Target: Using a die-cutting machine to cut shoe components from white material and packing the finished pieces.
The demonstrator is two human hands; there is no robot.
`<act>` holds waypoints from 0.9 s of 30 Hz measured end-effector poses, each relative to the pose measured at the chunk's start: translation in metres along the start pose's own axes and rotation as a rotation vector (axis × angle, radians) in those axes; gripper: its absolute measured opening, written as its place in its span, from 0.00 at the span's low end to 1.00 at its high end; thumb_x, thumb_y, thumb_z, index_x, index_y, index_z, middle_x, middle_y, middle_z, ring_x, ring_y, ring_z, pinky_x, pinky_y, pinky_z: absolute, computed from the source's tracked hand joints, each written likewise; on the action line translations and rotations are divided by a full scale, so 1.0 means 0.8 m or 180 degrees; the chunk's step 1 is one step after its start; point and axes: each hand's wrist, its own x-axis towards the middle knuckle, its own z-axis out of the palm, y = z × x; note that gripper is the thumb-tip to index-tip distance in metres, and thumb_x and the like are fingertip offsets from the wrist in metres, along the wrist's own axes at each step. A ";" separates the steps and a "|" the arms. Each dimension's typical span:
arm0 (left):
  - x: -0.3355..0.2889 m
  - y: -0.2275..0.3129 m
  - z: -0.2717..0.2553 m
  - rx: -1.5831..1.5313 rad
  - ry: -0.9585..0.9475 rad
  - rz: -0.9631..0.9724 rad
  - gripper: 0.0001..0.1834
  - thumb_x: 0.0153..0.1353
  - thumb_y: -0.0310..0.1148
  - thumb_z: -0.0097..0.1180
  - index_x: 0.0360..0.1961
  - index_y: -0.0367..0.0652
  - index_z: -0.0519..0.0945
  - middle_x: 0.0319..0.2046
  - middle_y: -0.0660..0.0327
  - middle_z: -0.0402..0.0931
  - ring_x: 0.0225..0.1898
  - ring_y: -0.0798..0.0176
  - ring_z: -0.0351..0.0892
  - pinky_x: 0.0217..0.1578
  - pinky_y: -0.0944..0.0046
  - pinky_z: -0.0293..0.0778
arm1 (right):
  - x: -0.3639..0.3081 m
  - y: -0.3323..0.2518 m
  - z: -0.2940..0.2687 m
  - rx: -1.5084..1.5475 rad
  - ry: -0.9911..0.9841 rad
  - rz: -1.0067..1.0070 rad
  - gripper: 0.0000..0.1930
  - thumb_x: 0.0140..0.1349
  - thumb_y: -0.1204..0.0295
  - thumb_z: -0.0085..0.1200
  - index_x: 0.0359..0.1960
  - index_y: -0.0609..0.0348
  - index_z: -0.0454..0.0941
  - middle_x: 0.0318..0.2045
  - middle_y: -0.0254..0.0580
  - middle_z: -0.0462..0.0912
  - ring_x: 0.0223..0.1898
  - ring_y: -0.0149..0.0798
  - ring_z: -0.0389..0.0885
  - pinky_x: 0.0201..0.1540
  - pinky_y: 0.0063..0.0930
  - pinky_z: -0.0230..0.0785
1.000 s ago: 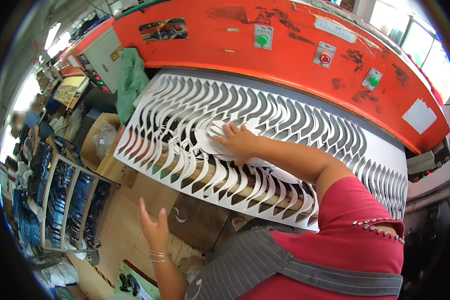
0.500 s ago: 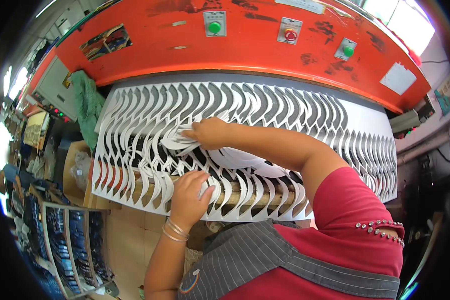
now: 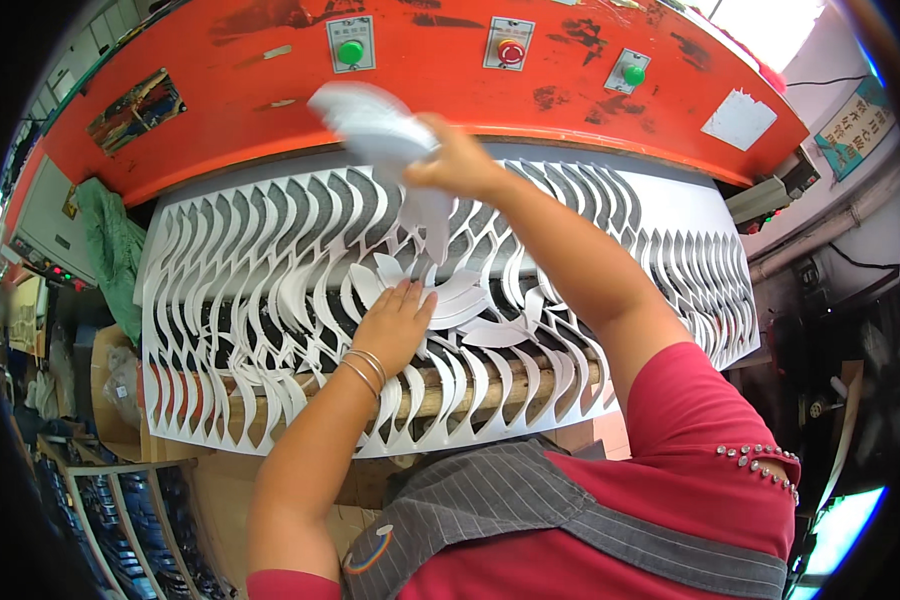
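Observation:
A large white sheet [image 3: 675, 205] cut into rows of S-shaped openings lies in front of me. My right hand [image 3: 457, 165] is closed around a stack of white curved cut-out pieces [image 3: 365, 118], lifted above the sheet's far part; the stack is blurred by motion. Fingers stretched out flat, my left hand [image 3: 392, 328] rests on a loose pile of white leaf-shaped pieces [image 3: 458, 298] in the middle of the sheet. A few more curved pieces [image 3: 497, 332] lie scattered just right of that pile.
Across the far side stands a red machine beam [image 3: 420, 95] with green buttons [image 3: 350, 53] and a red button [image 3: 510, 52]. Green cloth [image 3: 108, 245] hangs at the left. A cardboard box [image 3: 105, 390] and a rack of dark items [image 3: 135, 510] stand at lower left.
My right hand has lifted a stack of curved pieces up and away from the sheet. My left hand has moved from the near edge farther in, onto the pile. The view has shifted rightward.

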 end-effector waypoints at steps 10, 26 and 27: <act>0.028 -0.013 -0.010 0.0493 -0.0387 0.0259 0.25 0.62 0.30 0.40 0.62 0.44 0.64 0.58 0.47 0.66 0.60 0.47 0.65 0.59 0.48 0.60 | -0.139 0.098 -0.147 0.0653 0.1800 0.0284 0.34 0.45 0.72 0.61 0.56 0.68 0.63 0.47 0.51 0.75 0.44 0.41 0.78 0.47 0.33 0.71; 0.067 -0.002 -0.208 -0.1617 -0.0708 -0.0990 0.21 0.47 0.37 0.67 0.40 0.38 0.75 0.32 0.50 0.77 0.35 0.45 0.76 0.37 0.56 0.71 | -0.156 0.210 -0.159 0.2168 0.2051 0.1058 0.27 0.49 0.77 0.59 0.53 0.63 0.65 0.39 0.45 0.77 0.36 0.38 0.78 0.40 0.33 0.72; 0.078 0.015 -0.205 -0.1932 -0.0641 -0.0855 0.18 0.47 0.34 0.67 0.37 0.37 0.76 0.30 0.52 0.77 0.31 0.51 0.76 0.34 0.60 0.71 | -0.158 0.212 -0.160 0.2172 0.2038 0.1076 0.27 0.49 0.77 0.59 0.53 0.62 0.65 0.39 0.44 0.78 0.36 0.38 0.79 0.40 0.33 0.72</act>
